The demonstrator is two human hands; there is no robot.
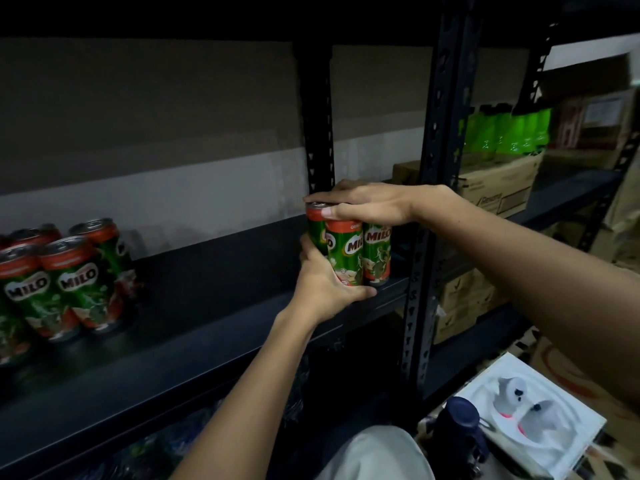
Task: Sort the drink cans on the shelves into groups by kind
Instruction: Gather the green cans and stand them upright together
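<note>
We see the dark shelf [207,306] running the width of the rack, and along its left edge a standing group of Milo cans [65,278]. Near its right end, just beside the upright post [420,271], stands a cluster of three Milo cans [349,251], touching one another. Our right hand [367,202] lies over their tops, thumb curled onto the front rim. Our left hand [325,282] grips the cluster low on its left side, fingers curled round the cans.

Three Milo cans [346,252] held, five Milo cans [62,271] left (some cropped).
</note>
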